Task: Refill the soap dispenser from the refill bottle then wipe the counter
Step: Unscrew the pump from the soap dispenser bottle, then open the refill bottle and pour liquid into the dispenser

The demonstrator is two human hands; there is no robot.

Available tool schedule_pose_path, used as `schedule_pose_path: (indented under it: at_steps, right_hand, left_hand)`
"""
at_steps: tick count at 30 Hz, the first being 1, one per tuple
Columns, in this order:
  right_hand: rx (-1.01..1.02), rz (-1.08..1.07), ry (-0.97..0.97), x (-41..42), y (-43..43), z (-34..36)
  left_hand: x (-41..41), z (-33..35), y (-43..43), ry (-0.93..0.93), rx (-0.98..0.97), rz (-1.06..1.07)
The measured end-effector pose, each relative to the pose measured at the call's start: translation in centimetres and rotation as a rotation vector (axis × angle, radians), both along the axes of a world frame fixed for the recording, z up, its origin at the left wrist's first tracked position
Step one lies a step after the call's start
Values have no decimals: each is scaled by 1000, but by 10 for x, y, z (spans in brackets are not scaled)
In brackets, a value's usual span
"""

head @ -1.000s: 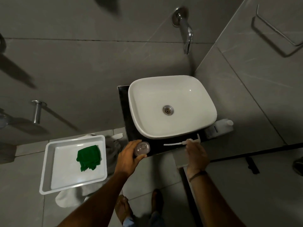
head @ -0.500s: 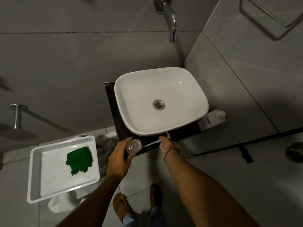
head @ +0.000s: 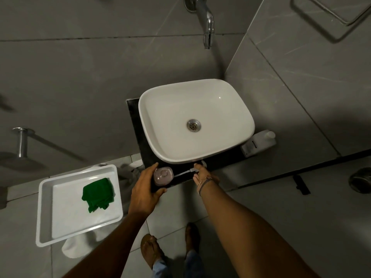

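The soap dispenser [head: 163, 176] stands at the front edge of the dark tabletop [head: 140, 145], just before the white basin [head: 160, 149], with its pump taken out. The left hand [head: 145, 194] is wrapped around its body and grasps it. The right hand [head: 201, 174] pinches the pump head, and the pump tube [head: 181, 173] lies nearly flat toward the open neck.

The dispenser sits very near the tabletop's lip — a nudge from the left hand could tip it to the floor. The wet tube may drip soap on the tabletop, or roll off if it is laid down carelessly. The refill bottle [head: 259, 144] lies on its side behind the basin at the right, well apart from both hands; reaching across for it could knock the open dispenser.

Compared with a second ago, the right hand has drawn in closer to the dispenser and the tube's tip now almost meets it. The view has shifted, so the basin sits lower in frame. The green cloth [head: 98, 195] rests unmoved in the white tray [head: 46, 213].
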State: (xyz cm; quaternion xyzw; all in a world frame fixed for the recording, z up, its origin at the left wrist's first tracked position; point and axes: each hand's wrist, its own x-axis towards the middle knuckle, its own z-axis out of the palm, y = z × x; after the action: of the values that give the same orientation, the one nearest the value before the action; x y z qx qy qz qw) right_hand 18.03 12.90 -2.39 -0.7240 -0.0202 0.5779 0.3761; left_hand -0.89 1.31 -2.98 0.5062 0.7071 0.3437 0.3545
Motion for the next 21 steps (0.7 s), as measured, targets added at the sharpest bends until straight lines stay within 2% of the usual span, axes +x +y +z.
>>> schedule_pose_path:
  at_steps: [2, 6, 10, 14, 17, 21]
  right_hand:
    - [-7, 7, 21, 2, -4, 2]
    - [-5, -48, -57, 23, -19, 10]
    - [77, -66, -119, 68, -27, 21]
    - [204, -13, -432, 124, -19, 55]
    - [289, 146, -712, 167, 2, 91]
    - [405, 403, -950, 213, 39, 129]
  left_hand:
    - [-1, 8, -7, 57, 12, -20]
    - [10, 37, -25, 254, 178, -98]
    - [54, 69, -4, 353, 312, -197]
    - [121, 98, 46, 397, 317, -287]
    - [173, 107, 89, 461, 278, -349]
    - [234, 107, 148, 497, 198, -420]
